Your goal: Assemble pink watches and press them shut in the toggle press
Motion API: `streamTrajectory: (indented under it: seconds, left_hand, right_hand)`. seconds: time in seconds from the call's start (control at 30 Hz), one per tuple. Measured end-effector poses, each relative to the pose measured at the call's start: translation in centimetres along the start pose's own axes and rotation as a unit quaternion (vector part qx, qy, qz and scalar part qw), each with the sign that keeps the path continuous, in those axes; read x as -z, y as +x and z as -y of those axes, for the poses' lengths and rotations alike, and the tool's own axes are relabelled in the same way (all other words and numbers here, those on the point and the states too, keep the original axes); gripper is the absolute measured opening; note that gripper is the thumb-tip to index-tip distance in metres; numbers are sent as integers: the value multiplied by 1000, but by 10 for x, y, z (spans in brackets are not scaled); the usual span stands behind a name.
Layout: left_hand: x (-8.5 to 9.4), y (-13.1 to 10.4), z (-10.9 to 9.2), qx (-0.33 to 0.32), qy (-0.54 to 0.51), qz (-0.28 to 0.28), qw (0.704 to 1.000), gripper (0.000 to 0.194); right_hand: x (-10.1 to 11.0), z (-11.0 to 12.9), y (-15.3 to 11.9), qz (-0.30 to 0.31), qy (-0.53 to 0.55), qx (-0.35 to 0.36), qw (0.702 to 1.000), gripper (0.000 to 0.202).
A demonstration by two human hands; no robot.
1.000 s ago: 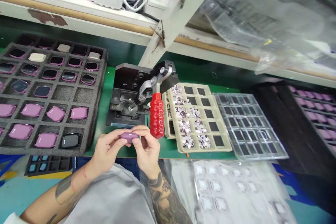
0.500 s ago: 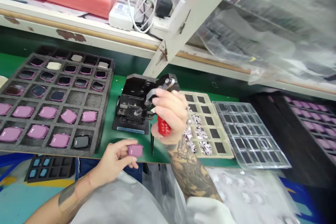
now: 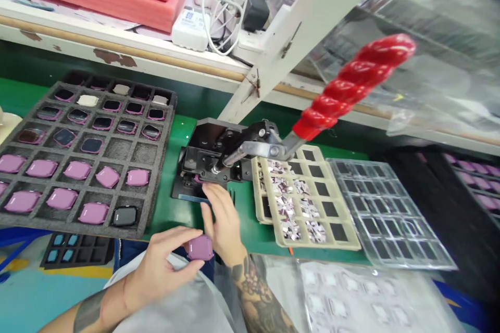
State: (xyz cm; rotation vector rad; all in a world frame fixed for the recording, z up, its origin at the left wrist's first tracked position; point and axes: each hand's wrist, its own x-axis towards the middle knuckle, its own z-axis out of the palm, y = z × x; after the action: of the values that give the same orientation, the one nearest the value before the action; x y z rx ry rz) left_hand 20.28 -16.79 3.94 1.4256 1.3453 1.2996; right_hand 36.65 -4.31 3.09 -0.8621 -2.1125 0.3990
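My left hand (image 3: 166, 260) pinches a purple smartwatch case (image 3: 200, 247) between thumb and fingers, low over the bench's front edge. My right hand (image 3: 223, 221) reaches to the front of a black toggle-clamp press (image 3: 211, 151). Its fingers are stretched out, thumb apart, and the fingertips are at a purple piece (image 3: 198, 179) in the press, mostly hidden. Nothing shows between the thumb and fingers. The clamp's red twisted handle (image 3: 351, 86) points up and to the right, with no hand on it.
Left of the press lies a grey foam tray (image 3: 156, 166) with purple watch cases and one black one. To the right are a cream tray (image 3: 353, 239) of small parts and a clear plastic tray (image 3: 394, 208). A white post (image 3: 308, 26) rises behind the press.
My right hand has let go of the red handle and come down to the press front. The handle now stands raised. My left hand, with the watch case, is slightly lower in view.
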Motion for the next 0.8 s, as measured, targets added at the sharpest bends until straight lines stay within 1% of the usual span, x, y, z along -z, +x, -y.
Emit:
streamTrajectory:
  seconds: [0.03, 0.1, 0.17, 0.23, 0.3, 0.37, 0.47, 0.53, 0.63, 0.7, 0.8]
  left_hand:
    - [0, 2, 0, -29, 12, 0, 999, 49]
    - [-1, 6, 2, -93, 37, -5, 995, 56]
    - [-4, 8, 5, -149, 77, -20, 986, 64]
    - [-6, 9, 6, -180, 115, -33, 976, 67]
    - [-5, 9, 7, -188, 140, -49, 971, 65]
    - [-4, 10, 9, -181, 159, -68, 968, 61]
    - [-4, 17, 17, -150, 214, -98, 960, 51]
    - [-6, 27, 24, -130, 284, -101, 945, 47]
    - [-13, 49, 33, -122, 403, -85, 903, 49]
    - [-19, 64, 37, -120, 457, -68, 879, 46]
    - [-25, 84, 41, -120, 492, -35, 861, 39]
  right_hand:
    - [-8, -6, -7, 41, -31, -12, 999, 52]
    - [-21, -16, -7, 97, -85, -31, 991, 54]
    - [-28, -25, 2, 136, -115, -44, 983, 52]
    - [-32, -33, 13, 154, -118, -53, 980, 51]
    - [-31, -36, 18, 138, -91, -64, 984, 46]
    - [-27, -34, 16, 103, -41, -83, 990, 39]
    - [-14, -22, 4, 51, 34, -114, 992, 37]
    - [-2, -14, -7, 21, 60, -131, 989, 41]
    - [16, -6, -20, -15, 75, -147, 986, 46]
    - [25, -6, -26, -34, 80, -148, 985, 47]
    - [34, -8, -32, -58, 85, -141, 985, 50]
